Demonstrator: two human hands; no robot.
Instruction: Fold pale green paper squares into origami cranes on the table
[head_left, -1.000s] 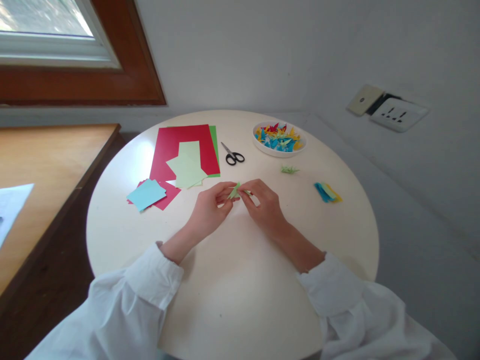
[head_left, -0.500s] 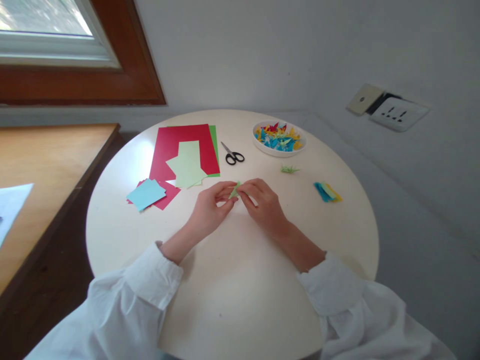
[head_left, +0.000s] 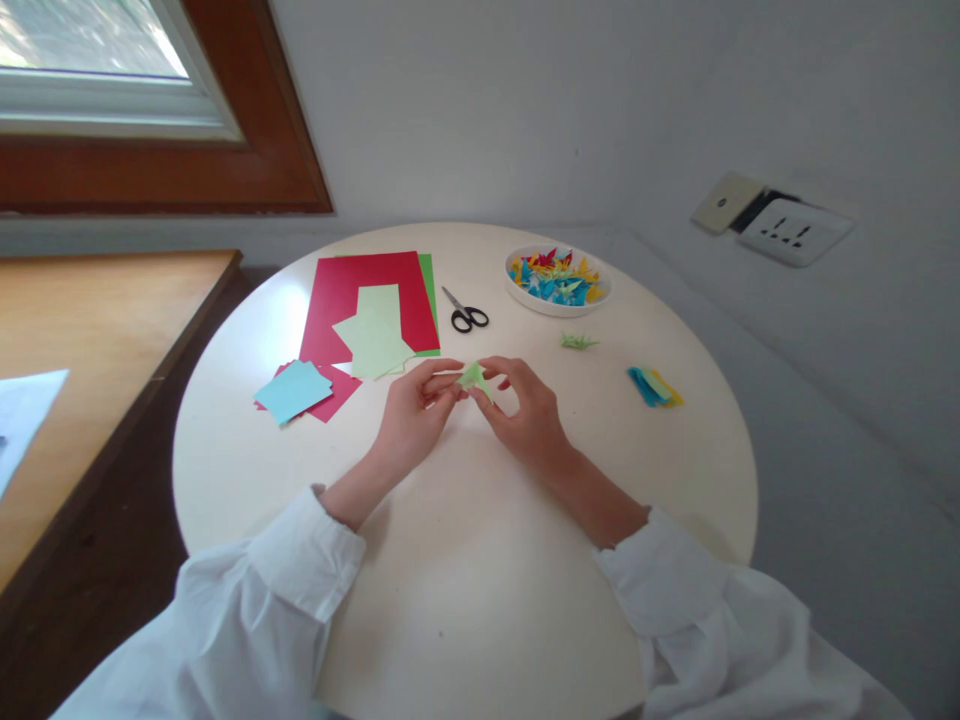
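Wall: pale and plain, with a brown window frame (head_left: 281, 120) set at upper left and a socket (head_left: 795, 228) fixed at right.
Green paper: held between the 2 hands, near the middle of the table (head_left: 480, 600); it is small and folded, and its long axis cannot be told.
Left hand (head_left: 415, 412): fingertips pinched on the paper's left side; the paper is kept to its right.
Right hand (head_left: 529, 412): thumb and fingers closed on the right side, the paper to its left.
Nearer hand: neither, as the paper is touched by both.
Beyond the hands: scissors (head_left: 469, 318) are laid beside a red sheet (head_left: 326, 300); a white dish (head_left: 555, 310) is filled with folded pieces (head_left: 562, 290).
Right of table: green bits (head_left: 577, 342) and coloured slips (head_left: 652, 387) are set apart.
Left of table: blue cards (head_left: 292, 392) are stacked over red ones.
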